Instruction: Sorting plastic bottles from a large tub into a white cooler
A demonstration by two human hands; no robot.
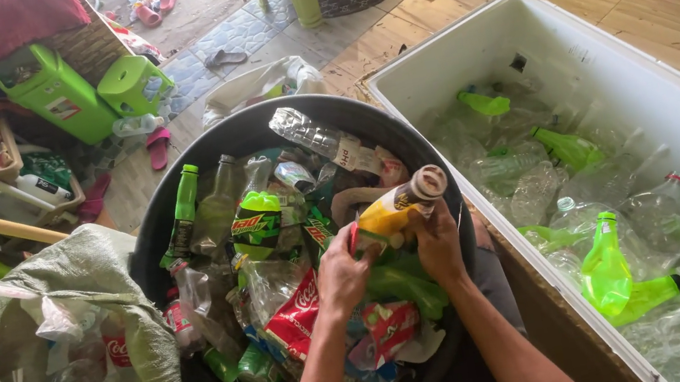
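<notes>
In the head view, both hands hold a yellow plastic bottle point(394, 207) with a white cap, above the black tub point(441, 182) full of bottles. The left hand point(342, 276) closes around its lower end and the right hand point(439, 243) around its middle. Its long axis tilts, cap pointing up-right toward the white bin point(464, 48).

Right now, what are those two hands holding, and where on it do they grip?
Both hold one plastic bottle with a yellow label: the left hand at its lower end, the right hand around its middle.
</notes>
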